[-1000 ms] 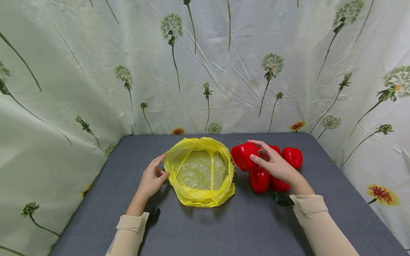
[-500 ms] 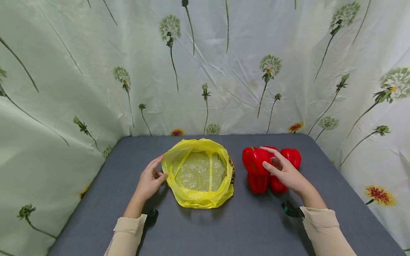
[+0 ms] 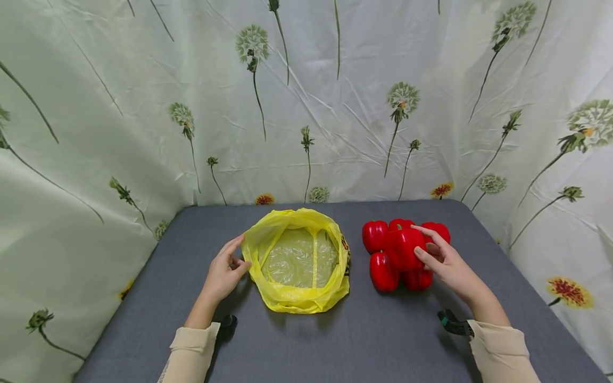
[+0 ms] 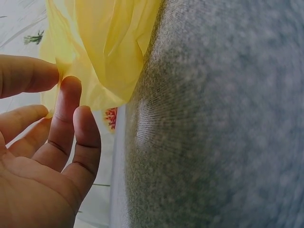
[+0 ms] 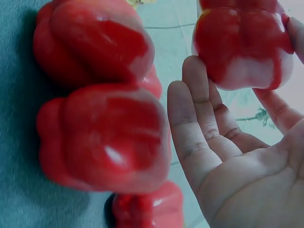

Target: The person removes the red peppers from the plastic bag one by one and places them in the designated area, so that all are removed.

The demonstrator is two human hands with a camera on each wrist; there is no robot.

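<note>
My left hand (image 3: 224,272) pinches the left rim of a yellow plastic bag (image 3: 306,304), which stands with its mouth spread wide. In the left wrist view, thumb and fingers meet on the thin film of the bag (image 4: 111,52). To the right of the bag, my right hand (image 3: 450,264) grips a red bell pepper (image 3: 401,251) between thumb and fingertips, with its green stem showing. This pepper is held above several other red bell peppers (image 3: 384,272), partly covering them. The right wrist view shows the gripped pepper (image 5: 242,47) raised off the cloth.
Grey cloth (image 3: 335,346) covers the table. Black wrist devices (image 3: 452,323) sit at both sleeves. A pale curtain (image 3: 335,106) with dandelion prints hangs behind and at the sides.
My right hand has moved rightward with the bell pepper, away from the bag and over the other peppers. A pepper at the back left of the group has come into view. The left hand keeps its place.
</note>
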